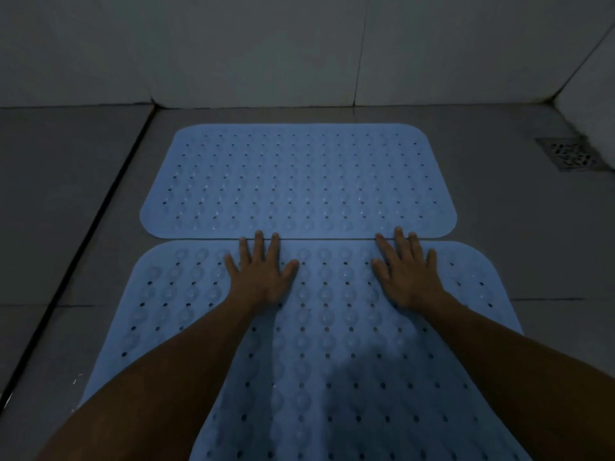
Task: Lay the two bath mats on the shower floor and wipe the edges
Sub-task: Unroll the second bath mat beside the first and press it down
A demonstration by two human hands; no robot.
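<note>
Two light blue bath mats with small holes and round bumps lie flat on the grey tiled shower floor [499, 207], their long edges almost meeting. The far mat [299, 174] lies nearer the back wall. The near mat [332, 361] reaches towards me and runs under my forearms. My left hand [263, 271] lies flat with fingers spread on the near mat's far edge, fingertips reaching the seam and the far mat. My right hand [406, 267] presses flat the same way, further right along that edge. Neither hand holds anything.
A square metal drain grate [570, 154] sits in the floor at the far right, next to the wall. Pale tiled walls [266, 48] close off the back and right. A dark straight groove [86, 241] runs diagonally along the floor on the left.
</note>
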